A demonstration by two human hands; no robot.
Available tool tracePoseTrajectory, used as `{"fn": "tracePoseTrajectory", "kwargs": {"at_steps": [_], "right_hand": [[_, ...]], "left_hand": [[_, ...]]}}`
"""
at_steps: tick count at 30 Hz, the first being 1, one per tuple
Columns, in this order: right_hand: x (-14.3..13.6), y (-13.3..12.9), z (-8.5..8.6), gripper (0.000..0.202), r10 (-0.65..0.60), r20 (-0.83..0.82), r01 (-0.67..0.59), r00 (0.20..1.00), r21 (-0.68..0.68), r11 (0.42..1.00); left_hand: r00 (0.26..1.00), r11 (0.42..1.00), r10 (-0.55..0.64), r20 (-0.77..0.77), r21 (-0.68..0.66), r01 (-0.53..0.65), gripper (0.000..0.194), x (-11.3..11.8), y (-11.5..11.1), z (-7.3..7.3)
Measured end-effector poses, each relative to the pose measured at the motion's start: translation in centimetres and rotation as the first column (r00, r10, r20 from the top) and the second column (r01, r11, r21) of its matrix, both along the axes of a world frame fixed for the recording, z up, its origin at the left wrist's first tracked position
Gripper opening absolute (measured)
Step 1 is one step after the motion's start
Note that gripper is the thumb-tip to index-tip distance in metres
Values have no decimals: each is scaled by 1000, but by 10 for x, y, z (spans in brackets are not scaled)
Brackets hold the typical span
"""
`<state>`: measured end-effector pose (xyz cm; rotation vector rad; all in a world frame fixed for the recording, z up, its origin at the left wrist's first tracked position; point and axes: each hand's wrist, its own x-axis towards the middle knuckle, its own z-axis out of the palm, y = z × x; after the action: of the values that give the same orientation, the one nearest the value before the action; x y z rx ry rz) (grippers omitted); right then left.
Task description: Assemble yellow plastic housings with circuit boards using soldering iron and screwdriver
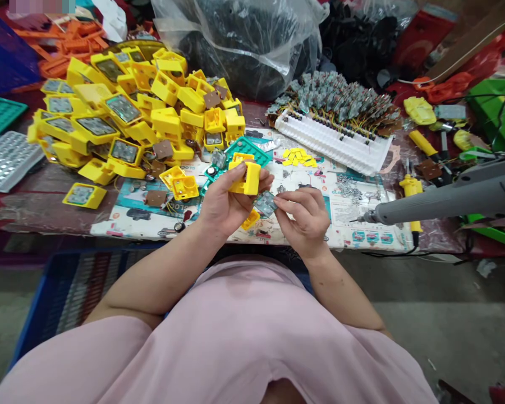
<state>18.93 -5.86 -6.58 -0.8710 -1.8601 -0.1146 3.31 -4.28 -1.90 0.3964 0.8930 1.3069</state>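
A dark red table (46, 210) stands over a grey floor (362, 297), and a printed sheet (311, 230) covers its near edge beneath both hands. A blue crate (46, 286) sits on the floor, below and left of the grip. The left hand (223, 205) grasps one yellow plastic housing (247, 178); the right hand (305, 216) pinches one greyish clear panel (266, 203) just below it, and I cannot tell whether the two parts touch. Left of and beyond the grip rises a heap of yellow housings (164, 120), dozens, too overlapped to count; one separate housing (84, 195) lies nearer the table edge. Beyond the right hand is one white rack (332, 143) crowded with wired grey panels (340, 95), uncountable from here. Nearer that hand are small yellow pieces (298, 158) and scattered silver screws (348, 188). To its right, one grey power screwdriver (446, 193) points toward it. Behind everything bulges one clear plastic bag (244, 50).
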Motion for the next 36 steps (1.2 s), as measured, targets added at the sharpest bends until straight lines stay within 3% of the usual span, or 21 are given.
{"fn": "tracePoseTrajectory", "kwargs": {"at_steps": [7,9,11,13,16,19,24,29,36], "right_hand": [[-3,-1,2,18,53,-72,-64,996,-156,986],[-4,-1,5,13,60,-157,-103,986,-280,955],[-4,1,7,14,40,-333,-206,942,-480,853],[-5,4,9,24,-43,-531,-355,846,-623,697],[-6,12,7,42,-187,-702,-547,687,-670,502],[-6,19,3,50,-276,-765,-661,582,-643,387],[-5,22,-3,58,-328,-805,-739,495,-588,327],[-3,21,-7,49,-319,-801,-764,506,-588,265],[-7,20,-4,52,-360,-807,-799,468,-560,217]], "left_hand": [[1000,995,16,3,-99,-15,13,-2,8,-4],[999,992,33,32,-124,-28,11,-1,9,-4],[997,989,46,65,-144,-36,10,1,10,-3],[994,987,53,95,-157,-37,10,4,8,-2],[990,985,65,123,-167,-44,11,9,7,-1],[992,988,59,108,-150,-42,6,12,8,-3],[994,992,70,85,-109,-61,10,14,8,-8],[986,990,113,122,-94,-102,8,17,6,-3],[980,983,151,126,-123,-136,10,13,9,-6]]}}
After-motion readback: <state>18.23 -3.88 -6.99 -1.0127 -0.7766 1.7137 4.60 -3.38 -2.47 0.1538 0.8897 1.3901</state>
